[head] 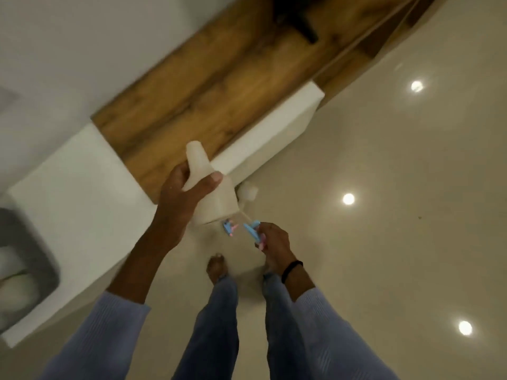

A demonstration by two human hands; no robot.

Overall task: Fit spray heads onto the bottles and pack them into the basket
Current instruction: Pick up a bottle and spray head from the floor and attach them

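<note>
My left hand [182,193] grips a translucent white bottle [211,198] around its shoulder, neck pointing up and away, with no head on it. My right hand [274,242] holds a blue spray head [252,229] with a pink trigger; its thin dip tube [245,216] slants up towards the bottle's base. A second blue and pink spray head [228,227] lies on the floor just below the bottle. Another white bottle [247,192] shows on the floor behind the held one. The frame is blurred by motion.
A low white cabinet [68,201] with a wooden top [205,91] runs diagonally on the left. A grey basket [35,270] holding something white sits at the far left edge. Glossy beige floor [384,242] spreads to the right. My legs and bare feet stand below.
</note>
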